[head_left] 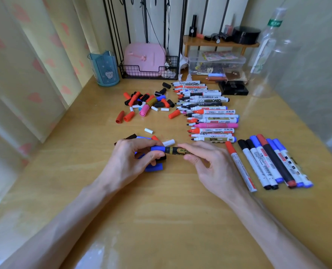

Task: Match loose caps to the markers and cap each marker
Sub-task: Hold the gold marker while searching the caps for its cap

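Marker (174, 150) judged light, rigid, slick; right hand (209, 164) pinched its barrel, left hand (134, 158) pinched blue cap (157, 148); mid-barrel hold seemed best.

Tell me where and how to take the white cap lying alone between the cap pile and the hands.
Pinch the white cap across its middle, from above. It lies on its side with bare table along both long sides, so a pinch should have room.

Left hand (131, 158) and right hand (211, 164) show bare, slender fingers (190, 146) and forearms (73, 210).
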